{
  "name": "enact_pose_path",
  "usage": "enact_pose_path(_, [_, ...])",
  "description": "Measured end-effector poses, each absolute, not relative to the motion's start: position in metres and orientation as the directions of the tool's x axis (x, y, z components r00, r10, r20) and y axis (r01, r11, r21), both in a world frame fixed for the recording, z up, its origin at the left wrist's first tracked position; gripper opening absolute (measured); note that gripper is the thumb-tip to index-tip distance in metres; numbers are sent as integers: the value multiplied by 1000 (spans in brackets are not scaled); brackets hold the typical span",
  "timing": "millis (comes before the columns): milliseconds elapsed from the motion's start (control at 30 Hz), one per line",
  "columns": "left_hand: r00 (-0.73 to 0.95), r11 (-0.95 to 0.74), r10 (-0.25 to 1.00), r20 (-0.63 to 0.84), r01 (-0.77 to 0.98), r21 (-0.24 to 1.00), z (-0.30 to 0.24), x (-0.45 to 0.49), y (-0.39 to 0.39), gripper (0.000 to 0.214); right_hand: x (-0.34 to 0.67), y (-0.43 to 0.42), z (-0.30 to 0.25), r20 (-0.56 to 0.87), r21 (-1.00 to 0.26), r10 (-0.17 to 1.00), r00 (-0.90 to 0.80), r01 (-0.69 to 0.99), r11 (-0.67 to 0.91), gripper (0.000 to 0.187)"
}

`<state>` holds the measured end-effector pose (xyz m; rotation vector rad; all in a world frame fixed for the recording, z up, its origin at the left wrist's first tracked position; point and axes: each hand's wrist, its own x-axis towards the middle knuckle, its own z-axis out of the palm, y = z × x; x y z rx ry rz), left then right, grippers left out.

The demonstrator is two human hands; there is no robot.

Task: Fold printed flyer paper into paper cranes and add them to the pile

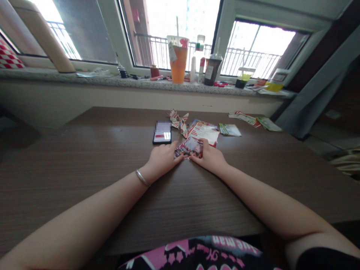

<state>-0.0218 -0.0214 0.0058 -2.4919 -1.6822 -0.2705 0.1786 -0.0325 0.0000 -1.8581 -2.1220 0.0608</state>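
While gripping a picture-printed paper (189, 147) from both sides with the left hand (164, 156) and right hand (210, 158), holding it low over or on the surface (84, 150), well in from the near edge, in front of a printed sheet (205, 131). Seemingly busy shaping or flattening the paper, though impossible to tell which. Next, probably calling for even pressure, without brushing the smartphone (162, 135) or the crumpled paper (174, 118) toward the far edge.
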Motion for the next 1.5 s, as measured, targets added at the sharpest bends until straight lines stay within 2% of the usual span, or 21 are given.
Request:
enact_pose_path(233, [388, -388, 901, 195, 921, -38, 10, -33, -25, 44, 187, -34, 5, 173, -252, 979, -107, 956, 149, 70])
enact_pose_path(433, [395, -386, 904, 164, 919, -86, 11, -43, -23, 34, 197, -33, 10, 112, -268, 980, -163, 945, 187, 52])
enact_pose_path(667, [415, -409, 901, 130, 910, -68, 13, -48, -22, 33, 204, -32, 9, 109, -352, 976, -189, 911, 216, 46])
enact_pose_path(800, [416, -422, 901, 123, 906, 31, 14, -50, -22, 34, 208, -28, 4, 111, -439, 973, -201, 869, 229, 42])
enact_pose_path(1067, [366, -406, 914, 176, 831, 380, 12, -51, -15, 24, 215, -24, 2, 246, -575, 948, -200, 757, 309, 26])
enact_pose_path(1233, [383, -437, 899, 212, 752, 494, 19, -48, -17, 22, 215, -28, 7, 349, -501, 896, -275, 753, 427, 15])
enact_pose_path(1400, [440, -510, 860, 259, 709, 487, 25, -48, -22, 19, 215, -32, 13, 435, -377, 768, -471, 679, 630, 13])
enact_pose_path(1500, [496, -574, 819, 289, 699, 427, 27, -47, -24, 15, 215, -33, 13, 454, -311, 677, -579, 609, 730, 12])
